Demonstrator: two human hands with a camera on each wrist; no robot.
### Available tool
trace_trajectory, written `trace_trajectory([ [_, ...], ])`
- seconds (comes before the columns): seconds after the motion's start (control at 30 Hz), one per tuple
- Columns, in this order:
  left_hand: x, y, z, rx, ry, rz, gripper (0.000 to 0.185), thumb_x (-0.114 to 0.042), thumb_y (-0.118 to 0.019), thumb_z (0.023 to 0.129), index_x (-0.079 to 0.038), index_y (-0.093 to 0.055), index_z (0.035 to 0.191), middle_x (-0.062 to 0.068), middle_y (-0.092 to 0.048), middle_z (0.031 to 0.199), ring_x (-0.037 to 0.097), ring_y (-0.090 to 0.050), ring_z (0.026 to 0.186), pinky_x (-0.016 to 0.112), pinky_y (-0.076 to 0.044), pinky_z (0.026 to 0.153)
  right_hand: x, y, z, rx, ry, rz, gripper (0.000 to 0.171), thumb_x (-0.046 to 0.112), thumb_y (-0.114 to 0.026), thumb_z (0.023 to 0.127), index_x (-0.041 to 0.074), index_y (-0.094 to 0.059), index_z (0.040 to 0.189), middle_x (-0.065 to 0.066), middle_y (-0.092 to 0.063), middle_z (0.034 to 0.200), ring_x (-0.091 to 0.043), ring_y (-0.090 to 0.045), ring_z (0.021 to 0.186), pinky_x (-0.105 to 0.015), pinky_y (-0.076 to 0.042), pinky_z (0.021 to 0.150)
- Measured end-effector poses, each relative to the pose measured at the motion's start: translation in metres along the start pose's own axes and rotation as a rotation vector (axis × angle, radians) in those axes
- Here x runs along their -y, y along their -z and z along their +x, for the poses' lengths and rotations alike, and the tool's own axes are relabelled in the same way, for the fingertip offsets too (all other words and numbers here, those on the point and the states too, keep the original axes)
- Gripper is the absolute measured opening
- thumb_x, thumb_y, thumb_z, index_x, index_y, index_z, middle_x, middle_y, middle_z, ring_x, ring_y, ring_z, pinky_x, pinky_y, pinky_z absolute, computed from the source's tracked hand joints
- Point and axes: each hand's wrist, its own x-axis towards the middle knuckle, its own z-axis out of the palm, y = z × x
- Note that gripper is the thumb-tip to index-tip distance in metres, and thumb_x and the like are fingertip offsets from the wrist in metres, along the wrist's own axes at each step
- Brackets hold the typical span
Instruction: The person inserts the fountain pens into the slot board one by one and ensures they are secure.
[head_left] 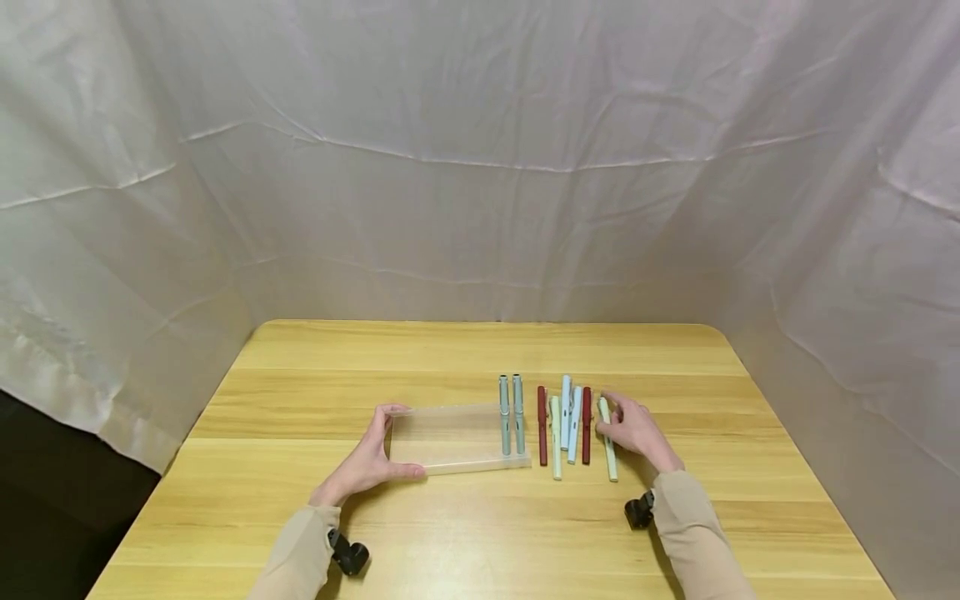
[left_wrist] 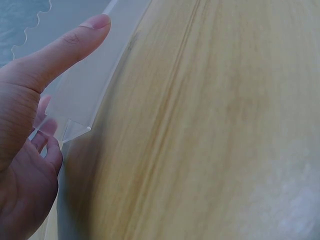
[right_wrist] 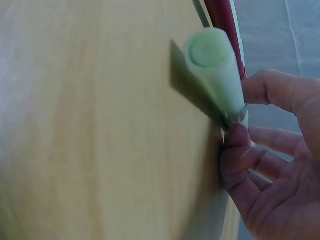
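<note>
My left hand (head_left: 367, 460) grips the left end of a clear plastic pen tray (head_left: 446, 439), thumb on the near side and fingers at the far corner. In the left wrist view, the tray (left_wrist: 82, 92) shows a notched inner edge. Two grey-teal pens (head_left: 505, 425) lie side by side at the tray's right end. On the right, my right hand (head_left: 636, 427) pinches a pale green pen (head_left: 610, 457) near its far end. The right wrist view has the green pen's (right_wrist: 212, 62) near end tilted up off the table, its shadow beside it.
Between the tray and my right hand lie a red pen (head_left: 542, 429), another pale green pen (head_left: 557, 442), two light blue pens (head_left: 566, 417) and a second red pen (head_left: 587, 429). They rest on a wooden table (head_left: 480, 533). Pale curtains (head_left: 480, 217) hang behind and at the sides.
</note>
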Motion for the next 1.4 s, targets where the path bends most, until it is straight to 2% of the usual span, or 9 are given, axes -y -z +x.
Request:
trace_trajectory([
  [0.33,0.001,0.000,0.000,-0.002,-0.009,0.004,0.102,-0.023,-0.094,0.066,-0.005,-0.028,0.142,0.023,-0.031,0.154,0.048,-0.014,0.153,0.064,-0.009,0.126,-0.002,-0.002,0.000,-0.036,-0.017,0.008,0.071,0.015,-0.065,0.087,-0.005,-0.038,0.150,-0.002,-0.054,0.074,-0.014,-0.048,0.061,-0.024,-0.044,0.053],
  [0.63,0.003,0.000,0.000,-0.003,-0.014,0.016,0.101,-0.022,-0.094,0.068,-0.006,-0.028,0.142,0.021,-0.033,0.153,0.047,-0.016,0.153,0.063,-0.009,0.126,-0.001,-0.003,-0.006,-0.074,-0.036,0.066,0.069,0.013,-0.065,0.088,-0.004,-0.038,0.149,-0.006,-0.060,0.083,-0.014,-0.056,0.058,-0.026,-0.050,0.064],
  [0.87,0.004,0.000,0.000,-0.003,-0.011,0.025,0.101,-0.024,-0.094,0.067,-0.007,-0.028,0.142,0.020,-0.034,0.152,0.047,-0.017,0.153,0.063,-0.009,0.126,0.001,-0.001,-0.010,-0.080,-0.034,0.113,0.071,0.013,-0.063,0.088,-0.003,-0.036,0.151,-0.006,-0.059,0.083,-0.014,-0.057,0.057,-0.024,-0.052,0.057],
  [1.07,0.004,0.000,0.000,-0.007,-0.023,0.025,0.101,-0.024,-0.094,0.068,-0.006,-0.028,0.142,0.021,-0.033,0.152,0.048,-0.017,0.153,0.064,-0.009,0.125,-0.001,0.000,-0.013,-0.106,0.004,0.144,0.068,0.010,-0.063,0.089,-0.003,-0.037,0.151,-0.008,-0.060,0.086,-0.013,-0.053,0.069,-0.023,-0.047,0.062],
  [1.4,0.003,0.000,0.000,-0.002,-0.011,0.017,0.100,-0.023,-0.094,0.068,-0.007,-0.028,0.142,0.021,-0.033,0.153,0.046,-0.016,0.154,0.062,-0.009,0.127,-0.003,-0.003,-0.018,-0.149,0.029,0.320,0.067,0.006,-0.062,0.094,0.001,-0.032,0.153,-0.018,-0.063,0.100,-0.012,-0.059,0.062,-0.024,-0.055,0.049],
])
